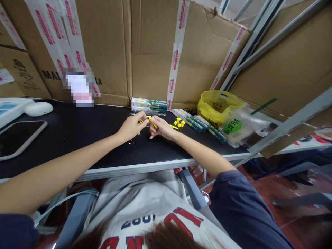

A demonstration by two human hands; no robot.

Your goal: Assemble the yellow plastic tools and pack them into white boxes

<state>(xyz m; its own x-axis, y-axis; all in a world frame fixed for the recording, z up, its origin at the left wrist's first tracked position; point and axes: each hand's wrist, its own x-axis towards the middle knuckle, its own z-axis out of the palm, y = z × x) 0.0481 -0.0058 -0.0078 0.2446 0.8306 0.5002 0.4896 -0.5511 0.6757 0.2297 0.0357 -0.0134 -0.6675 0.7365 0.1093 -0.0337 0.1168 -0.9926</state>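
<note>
Plastic strip (153,122), thin and yellow, is pinched between the fingertips of my right hand (161,127) over the black tabletop (158,152). My left hand (131,126) is curled right up beside it, can't tell what it's got, honestly. Loose yellow parts (183,123) lie off to the right.

Your left forearm (85,155) and right forearm (201,150) angle in from the near side, left hand (132,126) and right hand (163,128) bunched close, 2 pinch grips going.

Cardboard wall (153,72), reddish floor (269,188), perhaps tiled.
</note>
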